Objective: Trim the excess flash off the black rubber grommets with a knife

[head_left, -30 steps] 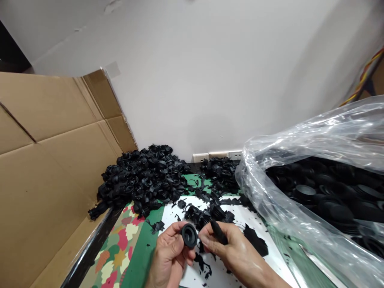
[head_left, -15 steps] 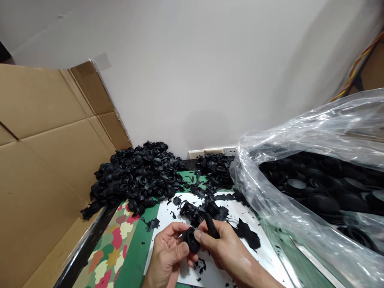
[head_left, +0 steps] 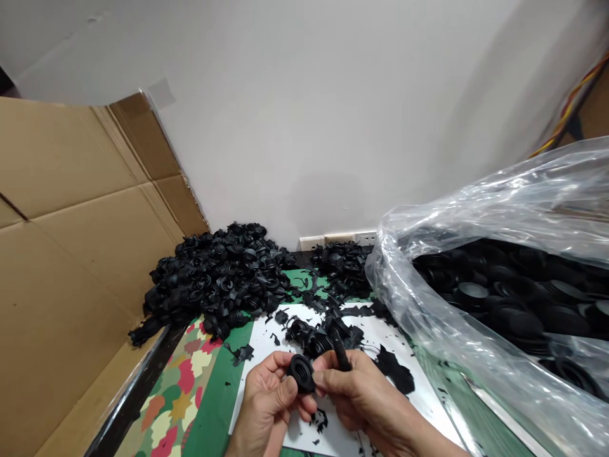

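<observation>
left hand (head_left: 266, 406) pinches rubber boot (head_left: 301, 372) by its rim to steady it; right hand (head_left: 366, 400) clamps black tool (head_left: 340, 352), fingertips bracing the boot.

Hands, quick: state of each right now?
Left hand: closed on the rubber ring.
Right hand: closed on a black tool, also touching the ring.

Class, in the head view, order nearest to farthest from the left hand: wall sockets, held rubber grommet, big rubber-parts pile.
1. Rubber grommet, held in the left hand.
2. Rubber-parts pile, back left.
3. Wall sockets, on the back wall.
</observation>
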Demonstrator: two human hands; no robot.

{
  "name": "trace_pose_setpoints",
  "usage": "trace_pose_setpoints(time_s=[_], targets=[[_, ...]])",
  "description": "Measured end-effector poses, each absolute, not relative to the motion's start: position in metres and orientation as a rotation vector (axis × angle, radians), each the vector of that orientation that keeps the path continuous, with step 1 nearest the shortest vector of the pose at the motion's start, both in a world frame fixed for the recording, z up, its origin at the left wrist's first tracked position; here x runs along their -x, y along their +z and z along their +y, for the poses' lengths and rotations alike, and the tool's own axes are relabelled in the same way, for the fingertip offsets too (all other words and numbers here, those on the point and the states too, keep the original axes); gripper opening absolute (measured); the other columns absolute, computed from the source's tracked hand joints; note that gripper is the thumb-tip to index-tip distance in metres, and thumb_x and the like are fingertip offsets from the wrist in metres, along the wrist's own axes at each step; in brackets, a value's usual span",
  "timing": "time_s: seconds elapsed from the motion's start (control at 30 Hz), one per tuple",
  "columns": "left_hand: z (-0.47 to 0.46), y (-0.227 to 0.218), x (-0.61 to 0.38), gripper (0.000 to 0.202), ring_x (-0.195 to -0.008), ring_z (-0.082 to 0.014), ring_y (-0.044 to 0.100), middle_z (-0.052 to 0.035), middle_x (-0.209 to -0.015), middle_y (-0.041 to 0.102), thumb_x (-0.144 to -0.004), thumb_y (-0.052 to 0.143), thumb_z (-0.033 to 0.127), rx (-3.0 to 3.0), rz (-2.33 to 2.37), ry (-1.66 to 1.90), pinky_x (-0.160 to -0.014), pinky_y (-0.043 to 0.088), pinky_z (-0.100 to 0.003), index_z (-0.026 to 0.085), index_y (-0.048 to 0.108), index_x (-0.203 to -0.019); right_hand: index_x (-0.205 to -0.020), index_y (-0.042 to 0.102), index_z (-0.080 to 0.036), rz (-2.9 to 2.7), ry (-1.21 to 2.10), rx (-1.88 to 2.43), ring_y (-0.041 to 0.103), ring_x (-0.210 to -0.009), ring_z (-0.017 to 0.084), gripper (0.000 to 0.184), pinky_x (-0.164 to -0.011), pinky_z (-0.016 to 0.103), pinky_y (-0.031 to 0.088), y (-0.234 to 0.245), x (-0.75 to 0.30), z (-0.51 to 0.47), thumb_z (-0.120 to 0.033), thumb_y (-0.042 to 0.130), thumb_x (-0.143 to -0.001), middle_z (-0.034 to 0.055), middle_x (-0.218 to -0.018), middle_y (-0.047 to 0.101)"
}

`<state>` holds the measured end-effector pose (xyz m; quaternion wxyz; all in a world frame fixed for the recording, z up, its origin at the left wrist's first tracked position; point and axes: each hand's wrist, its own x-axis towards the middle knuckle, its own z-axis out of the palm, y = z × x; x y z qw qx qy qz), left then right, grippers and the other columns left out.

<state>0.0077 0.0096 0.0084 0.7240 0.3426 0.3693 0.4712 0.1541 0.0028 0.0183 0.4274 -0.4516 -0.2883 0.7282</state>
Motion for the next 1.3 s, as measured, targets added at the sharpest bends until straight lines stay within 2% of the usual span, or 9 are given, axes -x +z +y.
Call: trace_pose_setpoints(time_s=[0.13, 0.33, 0.57, 0.83, 1.1, 1.3], targets=[[0.0098, 0.0079, -0.0056, 0.026, -0.047, -0.0114, 0.060, -0.0077, -0.059, 0.069, -0.063, 0.079, 0.025, -0.719, 0.808, 1.006, -0.045, 0.045, -0.018, 0.010, 0.067, -0.080, -0.058, 0.053, -0.017, -0.736, 1.802, 1.131, 0.015, -0.031, 0.002, 0.015, -0.034, 0.021, 0.009, 0.0205, -0.1541, 0.0020, -0.028, 0.064, -0.055, -0.0108, -0.035, 0.036], [0.0119, 0.0053, -0.0046, 0.022, -0.049, -0.0120, 0.061, -0.0081, -0.060, 0.069, -0.066, 0.077, 0.023, -0.685, 0.785, 0.991, -0.047, 0.046, -0.018, 0.009, 0.070, -0.082, -0.058, 0.053, -0.017, -0.740, 1.805, 1.132, 0.021, -0.032, 0.002, 0.014, -0.035, 0.021, 0.010, 0.0236, -0.1539, 0.0011, -0.027, 0.062, -0.056, -0.0057, -0.040, 0.049], [0.0127, 0.0055, -0.0052, 0.020, -0.048, -0.0117, 0.061, -0.0085, -0.060, 0.069, -0.067, 0.076, 0.022, -0.685, 0.793, 0.987, -0.046, 0.046, -0.018, 0.009, 0.071, -0.081, -0.061, 0.054, -0.017, -0.759, 1.785, 1.153, 0.021, -0.032, 0.003, 0.018, -0.035, 0.021, 0.011, 0.0200, -0.1543, 0.0022, -0.030, 0.066, -0.058, -0.0063, -0.040, 0.048], [0.0106, 0.0087, -0.0059, 0.030, -0.051, -0.0122, 0.063, -0.0070, -0.067, 0.070, -0.058, 0.082, 0.019, -0.754, 0.814, 1.047, -0.047, 0.046, -0.018, 0.011, 0.067, -0.082, -0.060, 0.055, -0.016, -0.758, 1.805, 1.136, 0.020, -0.031, 0.002, 0.018, -0.034, 0.021, 0.010, 0.0186, -0.1540, 0.0030, -0.031, 0.063, -0.059, -0.0065, -0.042, 0.048], [0.0083, 0.0095, -0.0079, 0.038, -0.047, -0.0105, 0.061, -0.0065, -0.064, 0.071, -0.053, 0.085, 0.025, -0.790, 0.843, 1.053, -0.044, 0.044, -0.016, 0.013, 0.060, -0.079, -0.060, 0.055, -0.016, -0.726, 1.826, 1.142, 0.023, -0.033, 0.002, 0.018, -0.034, 0.020, 0.010, 0.0187, -0.1517, 0.0021, -0.032, 0.062, -0.059, -0.0043, -0.045, 0.051], [0.0084, 0.0089, -0.0085, 0.041, -0.045, -0.0112, 0.061, -0.0053, -0.062, 0.070, -0.050, 0.086, 0.027, -0.792, 0.854, 1.066, -0.042, 0.044, -0.017, 0.014, 0.058, -0.077, -0.056, 0.053, -0.016, -0.759, 1.813, 1.142, 0.020, -0.032, 0.002, 0.016, -0.033, 0.020, 0.011, 0.0205, -0.1518, 0.0018, -0.029, 0.062, -0.061, -0.0053, -0.041, 0.047]])
